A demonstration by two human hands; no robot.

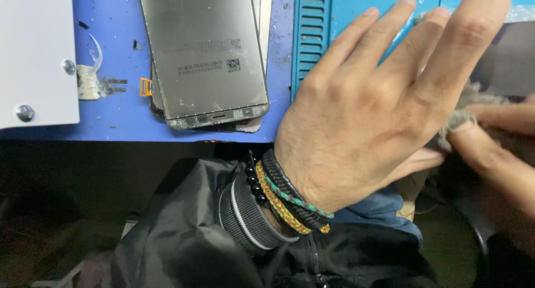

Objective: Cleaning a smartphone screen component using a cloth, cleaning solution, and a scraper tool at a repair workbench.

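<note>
The person's left hand (356, 115) lay spread wide, palm down, its fingers (356, 34) fanned out over the blue slotted pad (312, 37) at the back of the worktop (117, 115), gripping nothing that I could see. Several cord and bead bracelets (284, 196) sat at that wrist above a dark jacket sleeve (184, 238). At the right edge the right hand (496, 143) came in, thumb and forefinger pinched on a tuft of grey fluffy material (465, 112), which lay just beside the left hand's forefinger and partly behind it; how much of it there was I could not tell. Well to the left, a stack of phone display panels (206, 54) rested face down on the blue mat, with a white metal plate (33, 54) and a scrap of tape (89, 79) further off. To my eye the fluff wanted a light pinch close to its edge, with the spread hand kept flat for steadiness.
</note>
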